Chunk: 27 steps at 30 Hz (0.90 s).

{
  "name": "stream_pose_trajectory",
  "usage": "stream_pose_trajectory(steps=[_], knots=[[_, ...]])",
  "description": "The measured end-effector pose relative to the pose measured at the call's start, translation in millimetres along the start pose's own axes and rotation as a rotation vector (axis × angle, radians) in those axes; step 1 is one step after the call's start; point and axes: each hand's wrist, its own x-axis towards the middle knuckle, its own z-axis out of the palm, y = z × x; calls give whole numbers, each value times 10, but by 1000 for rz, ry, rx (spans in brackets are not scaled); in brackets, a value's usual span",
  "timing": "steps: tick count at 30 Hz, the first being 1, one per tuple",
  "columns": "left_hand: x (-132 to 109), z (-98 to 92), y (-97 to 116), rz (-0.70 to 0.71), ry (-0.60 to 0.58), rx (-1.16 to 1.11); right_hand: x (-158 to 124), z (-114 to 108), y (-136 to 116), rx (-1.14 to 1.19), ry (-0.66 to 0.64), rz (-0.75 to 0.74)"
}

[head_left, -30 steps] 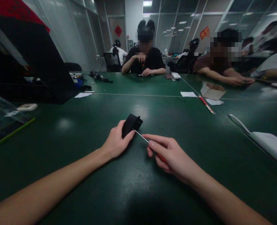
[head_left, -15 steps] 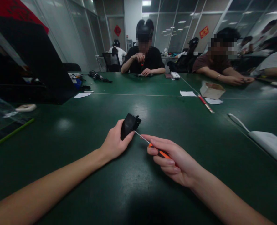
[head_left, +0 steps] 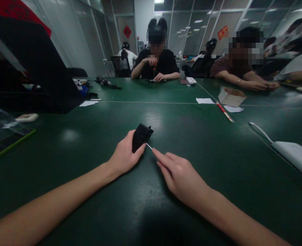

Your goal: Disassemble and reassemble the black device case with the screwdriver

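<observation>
My left hand (head_left: 125,153) is wrapped round a small black box-shaped device (head_left: 140,136), tilted above the green table, with a little knob at its upper right corner. My right hand (head_left: 183,174) is closed round a screwdriver (head_left: 148,146). Only the thin metal shaft shows; the handle is hidden under the palm and fingers. The shaft's tip meets the lower right edge of the black device, close to my left thumb. Whether it sits in a screw head is too small to tell. My right index finger stretches along the shaft.
A large dark panel (head_left: 35,65) rises at the left, near a green-edged flat object (head_left: 11,147). To the right lie a white device with a cable (head_left: 294,155), a small open box (head_left: 232,97) and a red stick (head_left: 225,112). Across the table a person (head_left: 157,63) works with a screwdriver.
My right hand has rolled over, palm downward, so the orange and black screwdriver handle no longer shows. The shaft's tip stays at the same edge of the device. My left hand has barely moved.
</observation>
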Motion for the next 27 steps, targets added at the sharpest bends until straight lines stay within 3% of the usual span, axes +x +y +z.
stream_pose_trajectory(steps=[3,6,9,13,16,21,27], knots=[[3,3,5,-26,-2,-20,-29,11,33,-286,-106,-14],[3,1,5,-28,-15,-33,-9,-26,-8,-190,-73,10],[4,-4,4,-24,-14,-30,52,-91,-51,428,-39,226],[8,-8,8,-30,-8,-34,116,-195,-8,1453,-232,666],[9,-6,9,-26,-9,-23,124,-231,44,1811,-283,752],[3,-7,0,-14,6,-21,118,-216,19,1944,-261,763],[4,-23,-8,49,20,23,117,-293,8,1890,-272,801]])
